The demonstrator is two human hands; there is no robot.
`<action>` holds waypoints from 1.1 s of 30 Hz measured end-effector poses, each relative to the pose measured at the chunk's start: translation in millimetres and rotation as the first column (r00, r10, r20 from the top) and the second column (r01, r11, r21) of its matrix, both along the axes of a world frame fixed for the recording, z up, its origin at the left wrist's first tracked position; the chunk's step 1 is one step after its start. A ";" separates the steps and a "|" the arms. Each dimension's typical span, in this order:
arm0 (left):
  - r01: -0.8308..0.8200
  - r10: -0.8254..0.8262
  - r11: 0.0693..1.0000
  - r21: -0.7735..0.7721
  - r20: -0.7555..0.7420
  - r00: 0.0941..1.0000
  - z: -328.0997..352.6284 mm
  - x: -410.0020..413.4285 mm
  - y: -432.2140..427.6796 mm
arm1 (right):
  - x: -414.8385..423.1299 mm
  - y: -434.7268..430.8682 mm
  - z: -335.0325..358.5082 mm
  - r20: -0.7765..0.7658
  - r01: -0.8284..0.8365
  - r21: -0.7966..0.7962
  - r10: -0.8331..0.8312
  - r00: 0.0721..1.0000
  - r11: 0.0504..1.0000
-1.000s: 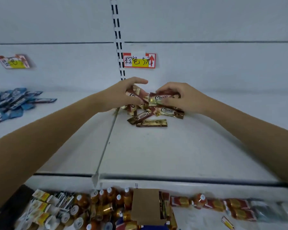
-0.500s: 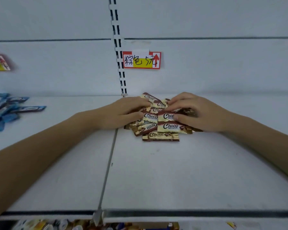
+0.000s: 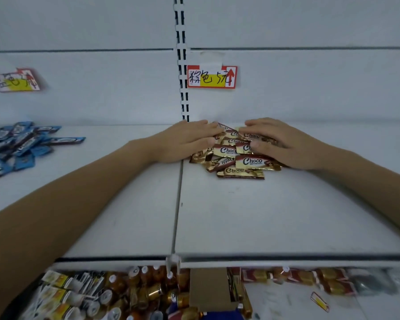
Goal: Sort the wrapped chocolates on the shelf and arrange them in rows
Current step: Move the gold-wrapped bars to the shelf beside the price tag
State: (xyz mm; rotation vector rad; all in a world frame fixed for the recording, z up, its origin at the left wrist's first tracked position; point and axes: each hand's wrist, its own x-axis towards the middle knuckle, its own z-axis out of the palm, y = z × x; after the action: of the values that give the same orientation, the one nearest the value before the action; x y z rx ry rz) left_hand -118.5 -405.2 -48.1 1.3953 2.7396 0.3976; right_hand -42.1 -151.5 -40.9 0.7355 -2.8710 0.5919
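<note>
Nearest, bottles [image 3: 116, 282]: lower level, bottom of frame.
shelf [image 3: 263, 215]: white, two panels, mid-frame.
wrapped chocolates [image 3: 240, 160]: loose heap, far centre of shelf, by back wall.
left hand [image 3: 185, 142]: grip open, flat fingers touching heap's left edge.
right hand [image 3: 284, 144]: grip open, fingers laid over heap's right side.
blue packets [image 3: 21, 146]: heap, left of frame.

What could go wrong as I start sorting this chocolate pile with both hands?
1. Both the left hand and right hand lie flat on the overlapping Choco pile; sliding may drag several wrappers together.
2. The pile sits beside the shelf seam, where a wrapper's edge could snag.
</note>
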 end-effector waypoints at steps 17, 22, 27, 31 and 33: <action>-0.114 0.335 0.760 0.640 -0.235 0.912 49.6 180.7 -34.4 | 184.7 -34.3 4.8 -0.299 0.173 -0.392 -0.303 0.905 0.903; -0.209 0.396 0.506 0.837 -0.010 0.918 -16.5 324.0 -48.5 | 318.4 -48.0 -47.5 -0.211 0.195 -0.640 -0.414 0.885 0.743; -0.394 0.362 0.526 0.754 0.220 0.906 -84.9 445.5 -52.7 | 437.2 -69.6 -104.7 -0.020 0.358 -0.723 -0.536 0.844 0.591; -0.467 0.328 0.593 0.655 0.333 0.884 -133.8 502.7 -61.7 | 506.8 -85.2 -146.6 0.148 0.512 -0.711 -0.609 0.779 0.482; -0.493 0.324 0.618 0.612 0.373 0.869 -154.6 518.8 -65.4 | 533.1 -92.5 -168.7 0.218 0.590 -0.686 -0.653 0.725 0.426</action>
State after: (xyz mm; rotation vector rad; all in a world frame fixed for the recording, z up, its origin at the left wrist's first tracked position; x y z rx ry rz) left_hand 400.2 -470.6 -202.7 0.6360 2.7832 1.6508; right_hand 491.0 -244.0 -209.6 -0.4336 -2.2008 1.3628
